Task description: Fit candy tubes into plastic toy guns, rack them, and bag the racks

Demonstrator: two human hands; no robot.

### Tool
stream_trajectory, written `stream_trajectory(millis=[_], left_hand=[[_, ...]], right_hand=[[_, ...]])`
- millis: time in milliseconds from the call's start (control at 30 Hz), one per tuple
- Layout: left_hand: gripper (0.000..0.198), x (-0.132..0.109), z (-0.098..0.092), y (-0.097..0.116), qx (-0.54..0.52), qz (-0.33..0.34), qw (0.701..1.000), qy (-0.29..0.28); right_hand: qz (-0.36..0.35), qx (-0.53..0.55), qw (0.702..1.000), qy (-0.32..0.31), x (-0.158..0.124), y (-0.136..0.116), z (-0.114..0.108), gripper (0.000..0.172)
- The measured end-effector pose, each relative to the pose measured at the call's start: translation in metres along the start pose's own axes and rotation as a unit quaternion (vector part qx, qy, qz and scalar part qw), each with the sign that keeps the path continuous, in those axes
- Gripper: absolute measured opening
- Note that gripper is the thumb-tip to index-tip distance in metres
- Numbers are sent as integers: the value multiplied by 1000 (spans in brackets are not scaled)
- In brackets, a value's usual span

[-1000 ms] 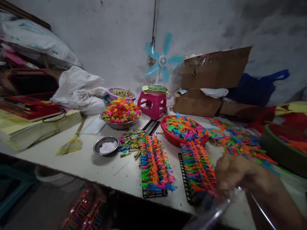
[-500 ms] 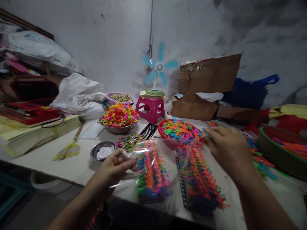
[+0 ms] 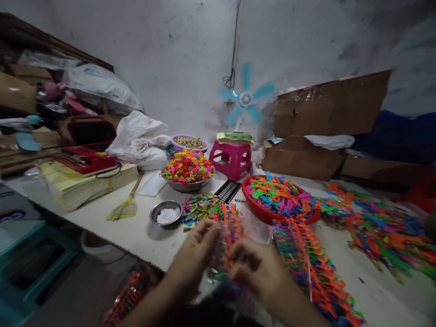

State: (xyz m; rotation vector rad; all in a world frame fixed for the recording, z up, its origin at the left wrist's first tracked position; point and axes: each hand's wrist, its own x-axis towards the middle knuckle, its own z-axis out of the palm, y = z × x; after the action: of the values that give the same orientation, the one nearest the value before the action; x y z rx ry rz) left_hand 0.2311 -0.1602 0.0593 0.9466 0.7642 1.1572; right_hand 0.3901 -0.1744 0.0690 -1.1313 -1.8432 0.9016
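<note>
Head view shows two bare hands working close together above the near edge of a white tabletop [image 3: 150,190]. Between them lies a clear, crinkled plastic bag [image 3: 264,230], its film passing in front of a row of small orange, pink and green plastic pieces [image 3: 233,218]. The left hand [image 3: 195,252] has its fingers curled, with thumb and forefinger pinching the bag's left side. The right hand [image 3: 262,268] is loosely bent, its fingertips turned towards the left hand; blur hides whether they grip the film, so this cannot be told.

Just right of the right hand stands a second, longer row of orange, blue and green plastic pieces [image 3: 323,268], partly covered by the forearm. Behind it sits a round red plastic basin [image 3: 252,206] heaped with similar pieces, and more lie in a loose multicoloured spread [image 3: 378,227] to its right.

Beyond the left hand are a pile of short, shiny multicoloured tubes [image 3: 200,206] and a small steel bowl [image 3: 154,218] holding white paper slips [image 3: 168,215]. Farther back, a wide steel bowl [image 3: 190,185] carries a mound of bright little plastic parts [image 3: 188,165], near a magenta plastic stool [image 3: 235,161] topped with papers [image 3: 235,137].
</note>
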Motion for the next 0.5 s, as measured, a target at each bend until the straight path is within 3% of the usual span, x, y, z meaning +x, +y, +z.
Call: stream_trajectory(millis=[67,233,300,400,433,500], left_hand=[[30,1,1,-5,-5,7,1000,-24],[35,1,-30,5,-8,39,999,4],[35,1,-36,6,35,14,999,-15],[25,3,-26,1,133,-46,984,-111],[20,4,-19,0,163,-35,979,-114],[14,7,-6,6,216,42,973,-61]], right_hand=[[-16,-16,999,-46,1,-1,7,33],[-9,-71,997,22,4,12,-18,41],[-20,-72,997,29,6,11,-25,36],[-59,-42,997,38,9,0,-15,22],[-65,-17,997,48,11,-4,-8,17],[-52,15,997,46,15,-11,0,17]])
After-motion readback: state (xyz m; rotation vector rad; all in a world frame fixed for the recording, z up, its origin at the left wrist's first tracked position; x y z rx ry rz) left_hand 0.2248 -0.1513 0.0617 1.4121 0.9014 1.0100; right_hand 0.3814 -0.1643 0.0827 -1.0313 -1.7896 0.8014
